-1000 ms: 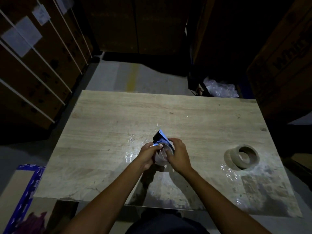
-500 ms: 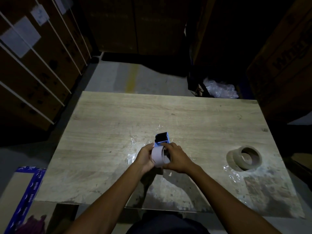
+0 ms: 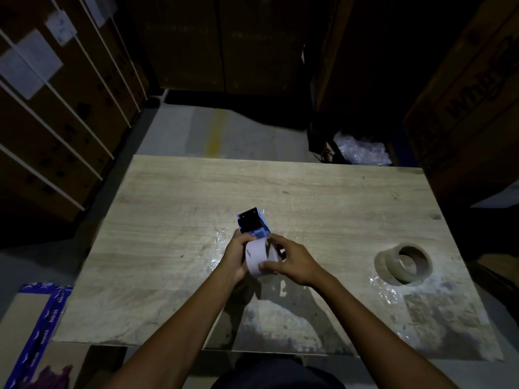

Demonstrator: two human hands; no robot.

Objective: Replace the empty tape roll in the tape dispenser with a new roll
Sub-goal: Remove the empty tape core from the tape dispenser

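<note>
With the tape dispenser (image 3: 252,224) clasped in the left hand (image 3: 235,255) above the bench (image 3: 174,209) and the pale roll (image 3: 259,256) pinched closed by the right hand (image 3: 290,261), fingers could be nicked on the serrated blade if the roll is forced.

I have one view only, from the camera on the person's head, so nothing is shared with a second view. It looks forward and steeply down over the wooden table (image 3: 174,248), whose near edge sits low in the picture and whose far edge crosses just above the middle. The wide lens bends the stacked cartons (image 3: 42,136) on the left and the carton (image 3: 477,108) on the right inward. Both forearms enter from the near edge and meet at the centre, where the left hand (image 3: 234,255) and right hand (image 3: 292,262) sit close to the lens. Beyond the table, I see bare floor (image 3: 238,133) running to a dark far wall.
</note>
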